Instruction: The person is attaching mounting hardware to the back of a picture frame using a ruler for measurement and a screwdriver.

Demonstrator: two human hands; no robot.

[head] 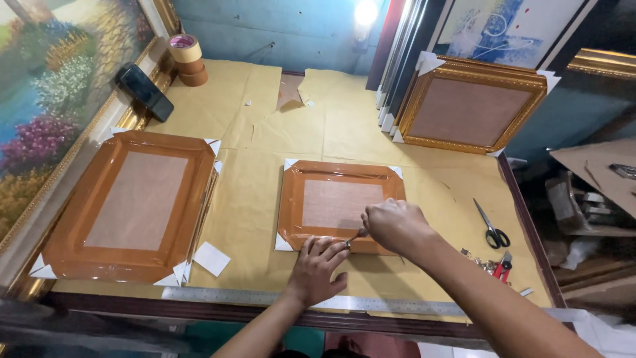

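A small picture frame (pixel 334 174) lies face down in the middle of the table, its back sealed with brown tape and its corners capped in white. My left hand (pixel 317 268) presses flat on the frame's near edge, fingers spread. My right hand (pixel 395 225) is closed around a thin tool (pixel 356 237) whose tip touches the frame's near edge, just beside my left fingers. What kind of tool it is I cannot tell.
A larger taped frame (pixel 136 205) lies at the left, a white card (pixel 212 258) beside it. Scissors (pixel 491 227), a red tool and small metal bits (pixel 493 265) sit at right. A steel ruler (pixel 252 298) lines the near edge. Tape rolls (pixel 187 58), a phone (pixel 144 91) and leaning frames (pixel 467 106) stand behind.
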